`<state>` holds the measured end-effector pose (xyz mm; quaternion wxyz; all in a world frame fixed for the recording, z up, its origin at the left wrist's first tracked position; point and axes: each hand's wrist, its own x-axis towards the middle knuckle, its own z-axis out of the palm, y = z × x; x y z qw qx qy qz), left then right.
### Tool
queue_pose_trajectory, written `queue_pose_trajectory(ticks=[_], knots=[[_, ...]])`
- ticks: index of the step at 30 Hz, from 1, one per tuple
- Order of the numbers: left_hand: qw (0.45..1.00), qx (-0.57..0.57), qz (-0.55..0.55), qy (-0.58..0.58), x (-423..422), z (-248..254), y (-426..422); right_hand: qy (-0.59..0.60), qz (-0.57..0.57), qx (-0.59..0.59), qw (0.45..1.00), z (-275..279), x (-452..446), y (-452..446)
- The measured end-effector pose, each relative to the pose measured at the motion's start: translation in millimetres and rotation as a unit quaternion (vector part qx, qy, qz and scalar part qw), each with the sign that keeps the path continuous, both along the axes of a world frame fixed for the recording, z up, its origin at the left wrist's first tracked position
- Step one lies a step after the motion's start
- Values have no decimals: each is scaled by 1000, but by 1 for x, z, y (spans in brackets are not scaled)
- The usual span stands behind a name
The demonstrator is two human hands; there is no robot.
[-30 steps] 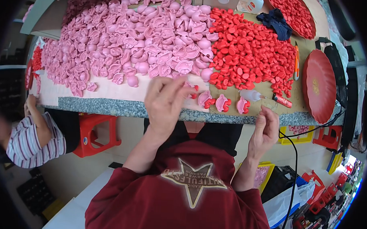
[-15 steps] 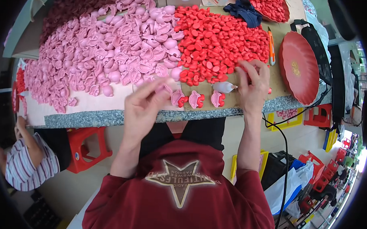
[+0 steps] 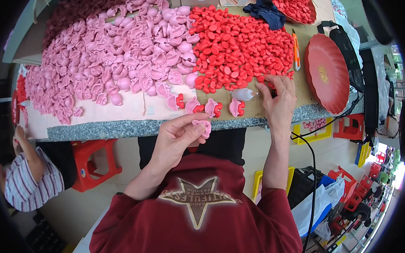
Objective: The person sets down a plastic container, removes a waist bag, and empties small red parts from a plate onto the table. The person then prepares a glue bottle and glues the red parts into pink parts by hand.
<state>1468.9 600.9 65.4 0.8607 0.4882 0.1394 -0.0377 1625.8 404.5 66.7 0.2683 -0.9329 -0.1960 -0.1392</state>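
Note:
My left hand (image 3: 177, 139) pinches a small pink plastic shell (image 3: 204, 128) between thumb and fingertips, just off the table's front edge. My right hand (image 3: 280, 100) is curled at the front right of a heap of red plastic pieces (image 3: 241, 43). Some red shows between its thumb and fingers, partly hidden by them. Left of that hand lies a small translucent bottle (image 3: 243, 94) on its side. Along the front of the table, several pink shells with red pieces against them form a row, among them a left-end pair (image 3: 174, 102) and a right-end pair (image 3: 235, 107).
A large pile of pink shells (image 3: 120, 52) covers the table's left side. To the right are an orange cutter (image 3: 296, 51) and a red scalloped tray (image 3: 327, 73). Dark cloth (image 3: 266, 12) lies at the back. Another person (image 3: 33, 178) sits at left; a black cable (image 3: 315, 188) hangs at right.
My left hand has come down and right, toward my body, with a pink shell in its fingers. The pair at the row's left end now shows. My right hand has shifted slightly downward.

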Motion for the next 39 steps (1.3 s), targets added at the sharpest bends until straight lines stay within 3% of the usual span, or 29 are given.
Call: queue_pose_trajectory(ticks=[5, 8, 11, 13, 14, 17, 20, 23, 29, 32, 35, 38, 39], knots=[[999, -29, 3, 14, 5, 7, -5, -30, 31, 34, 999, 0, -5, -2], [999, -26, -3, 18, 4, 2, -4, 90, -65, 178, 978, 7, -27, -6], [999, -40, 14, -3, 5, -2, -8, 121, -58, 295, 946, 23, -62, -3], [1000, 9, 14, -5, 6, -3, -10, 189, 17, 343, 920, 26, -89, 5], [999, 33, 12, -6, 7, -3, -12, 269, 16, 324, 907, 34, -101, 8], [999, 13, 23, 19, 7, 4, -18, 171, 87, 261, 946, 13, -116, 23], [999, 32, -3, 22, 4, 4, -19, -11, 139, 219, 966, 6, -111, 42], [999, -5, 33, -29, 1, -5, -22, -10, 130, 171, 977, 5, -114, 46], [996, 51, 47, -61, -1, 0, -25, 61, 75, 181, 979, 9, -120, 50], [993, 60, 59, -77, -1, -1, -25, 63, 93, 227, 967, 7, -118, 49], [994, 52, 49, -84, -1, -3, -22, 95, 165, 177, 966, 19, -108, 43], [991, 96, 51, -79, -1, -2, -22, 168, 145, 230, 948, 19, -109, 40], [980, 156, 51, -112, -2, -4, -21, 157, 153, 228, 949, 17, -108, 38]])
